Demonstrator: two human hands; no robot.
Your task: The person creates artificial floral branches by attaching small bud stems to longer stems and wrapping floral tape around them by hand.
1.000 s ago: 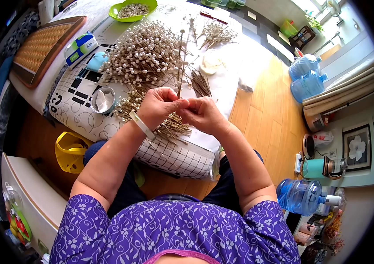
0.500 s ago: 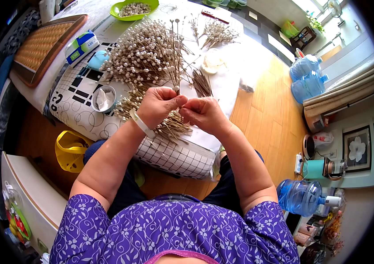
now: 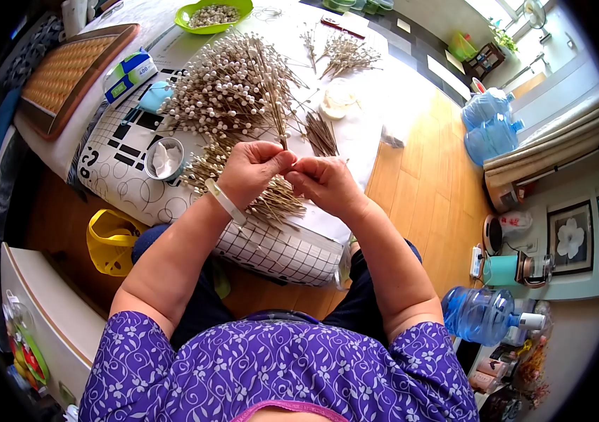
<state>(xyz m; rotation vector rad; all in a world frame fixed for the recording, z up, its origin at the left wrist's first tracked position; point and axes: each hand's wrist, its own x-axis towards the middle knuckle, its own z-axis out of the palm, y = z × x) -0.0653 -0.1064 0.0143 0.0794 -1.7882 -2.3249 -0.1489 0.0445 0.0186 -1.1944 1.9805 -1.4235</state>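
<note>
My left hand (image 3: 254, 169), with a pale bracelet on its wrist, is closed round a few thin stems (image 3: 280, 128) that rise from its fingers toward the far side of the table. My right hand (image 3: 324, 184) is pinched against the left fingertips; anything between its fingers is too small to make out. Just beyond the hands spreads a large heap of dried stems with round white heads (image 3: 218, 91). More stems (image 3: 278, 204) lie under and beside my left hand. A bundle of bare brown sticks (image 3: 320, 133) rests beyond my right hand, near a round whitish item (image 3: 338, 100).
A cup (image 3: 149, 169) with white material inside stands left of the heap. Beyond are a tissue pack (image 3: 130, 75), a light blue item (image 3: 155, 97) and a green bowl (image 3: 185, 21). A yellow bag (image 3: 106, 246) sits below the table's left edge. Blue water bottles (image 3: 493, 137) stand right.
The held stems' tops have tilted left against the heap, and the bead that showed just above my left fingers is no longer visible there. Both hands stay nearly in place.
</note>
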